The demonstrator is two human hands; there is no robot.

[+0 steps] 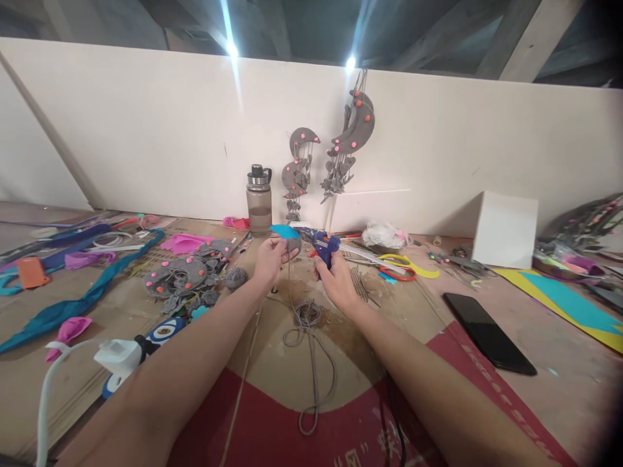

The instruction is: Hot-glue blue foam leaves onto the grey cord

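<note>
In my right hand (333, 279) is a blue hot glue gun (325, 244), its nozzle pointing left toward the piece in my other hand. A clear glue stick sticks out of its back. My left hand (273, 259) pinches a small grey felt piece (293, 245) together with a bright blue piece (284, 231). Whether the nozzle touches the felt I cannot tell. Grey cord (307, 314) runs down from the left hand and lies in loose loops on the cardboard (272, 363) between my forearms.
Grey moon-shaped hangings (357, 126) with pink dots hang on the white board. A bottle (259, 201) stands behind my left hand. Left lie felt pieces (180, 275), a grey yarn ball (236, 278) and a power strip (165, 331). Right are scissors (402, 271) and a phone (487, 331).
</note>
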